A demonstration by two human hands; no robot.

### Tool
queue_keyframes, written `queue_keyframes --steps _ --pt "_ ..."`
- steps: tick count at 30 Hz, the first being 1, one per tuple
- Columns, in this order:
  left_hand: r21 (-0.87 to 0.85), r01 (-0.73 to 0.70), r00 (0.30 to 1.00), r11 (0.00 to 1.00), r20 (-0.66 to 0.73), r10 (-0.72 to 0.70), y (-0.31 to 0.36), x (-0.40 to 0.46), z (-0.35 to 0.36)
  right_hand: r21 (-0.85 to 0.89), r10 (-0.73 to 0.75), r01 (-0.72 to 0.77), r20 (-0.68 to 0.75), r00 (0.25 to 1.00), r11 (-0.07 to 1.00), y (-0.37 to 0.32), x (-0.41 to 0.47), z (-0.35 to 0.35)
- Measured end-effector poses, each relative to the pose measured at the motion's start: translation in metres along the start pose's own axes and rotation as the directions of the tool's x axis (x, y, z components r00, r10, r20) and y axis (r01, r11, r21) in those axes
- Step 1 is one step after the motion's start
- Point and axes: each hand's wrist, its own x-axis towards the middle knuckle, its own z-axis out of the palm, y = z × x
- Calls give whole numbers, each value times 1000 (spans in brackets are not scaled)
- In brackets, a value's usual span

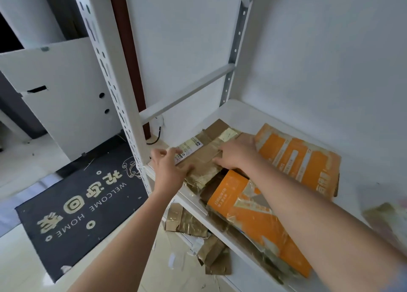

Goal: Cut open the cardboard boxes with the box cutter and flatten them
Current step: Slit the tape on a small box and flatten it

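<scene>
A taped box [204, 153] lies at the shelf's [248, 111] left front corner, the left hand [169, 166] on its front end and the right hand [235, 153] on its right side. A flattened box [297, 157] lies to its right, toward the back edge. Another flattened box [253, 221] lies along the front edge. Below the shelf, cardboard scraps [198, 236] lie on the floor [22, 269], with a doormat [81, 203] to their left.
</scene>
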Motion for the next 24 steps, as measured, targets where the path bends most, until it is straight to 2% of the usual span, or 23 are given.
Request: queue_keyframes --steps 2,4,6,10,13,17,19,21,24 --pt "-75 -4 999 997 -35 2 -1 6 -2 20 -4 3 30 1000 1000 -3 4 -4" --pt "-61 -41 993 997 -112 34 1 13 -5 35 -29 29 12 999 999 -5 6 -9" --pt "-28 -51 990 998 -133 47 3 20 -7 54 -57 57 -4 998 997 -8 8 -12" --pt "56 29 1000 998 7 -29 -8 20 -5 -9 -55 56 46 997 998 -17 12 -10" --pt "225 21 999 974 28 -28 -18 14 -3 -118 -53 64 97 994 991 -25 18 -5" --pt "521 -83 995 849 87 44 -21 12 0 -214 -41 71 144 989 974 -30 24 -2" --pt "604 -131 988 786 143 55 -16 11 0 -238 -29 69 170 985 969 -31 24 -3" --pt "634 -169 980 755 188 62 -9 10 -3 -238 -24 60 150 988 969 -31 21 -7" --pt "600 -230 967 767 233 108 2 8 -8 -163 -65 61 -19 998 985 -24 12 -13"
